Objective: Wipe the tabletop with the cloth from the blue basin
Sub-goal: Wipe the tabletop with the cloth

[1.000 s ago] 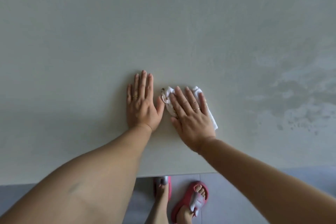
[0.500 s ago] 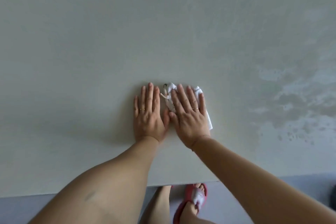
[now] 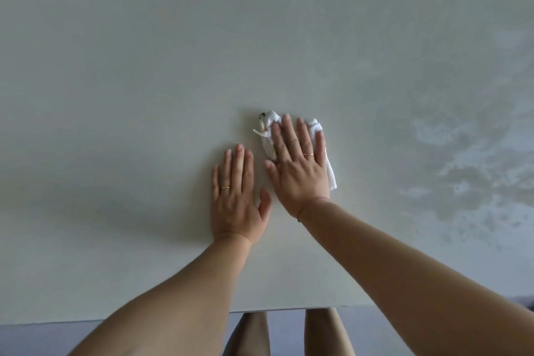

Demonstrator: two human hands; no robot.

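A pale grey-white tabletop (image 3: 144, 95) fills nearly the whole view. A folded white cloth (image 3: 316, 127) lies on it near the middle. My right hand (image 3: 297, 170) presses flat on the cloth with straight fingers and covers most of it. My left hand (image 3: 235, 196) rests flat on the bare tabletop just left of the right hand, fingers straight, holding nothing. The blue basin is out of view.
Damp, darker streaks and droplets (image 3: 468, 170) mark the tabletop to the right. The table's near edge (image 3: 144, 319) runs along the bottom, with grey floor (image 3: 34, 338) and my legs below it.
My right hand has slid the cloth away from me, farther up the table. The left hand stayed flat nearer the edge, so the hands no longer sit side by side.
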